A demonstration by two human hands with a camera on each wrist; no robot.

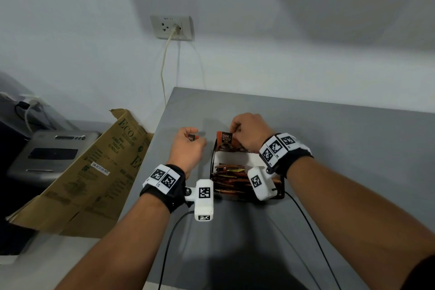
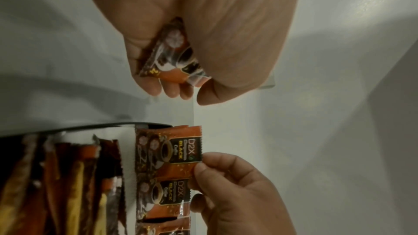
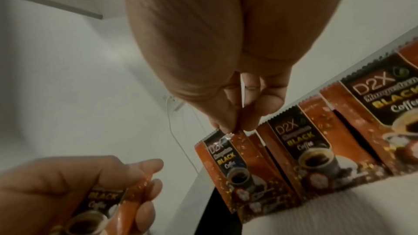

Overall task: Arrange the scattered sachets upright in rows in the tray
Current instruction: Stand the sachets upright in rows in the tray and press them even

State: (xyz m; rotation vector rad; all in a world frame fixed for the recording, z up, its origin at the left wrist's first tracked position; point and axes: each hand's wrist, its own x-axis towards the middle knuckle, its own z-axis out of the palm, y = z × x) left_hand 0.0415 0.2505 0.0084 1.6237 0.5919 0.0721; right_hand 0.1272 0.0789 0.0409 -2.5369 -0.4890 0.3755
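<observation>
A black tray [image 1: 213, 160] lined with white paper stands on the grey table. Orange-and-black coffee sachets stand upright in a row [image 3: 316, 158] along its far wall, and several more lie in a loose pile [image 1: 229, 178] at its near end. My right hand [image 1: 249, 132] pinches the top edge of the leftmost upright sachet [image 1: 224, 140] [image 2: 167, 151] [image 3: 228, 163]. My left hand [image 1: 188, 146], left of the tray, grips another sachet [image 1: 192, 137] [image 2: 172, 58] [image 3: 99, 208] in curled fingers.
A folded brown cardboard box [image 1: 94, 172] leans off the table's left edge, beside a grey machine [image 1: 51, 155]. A wall socket [image 1: 173, 28] with a cable is behind. Black cables [image 1: 303, 219] trail across the near table.
</observation>
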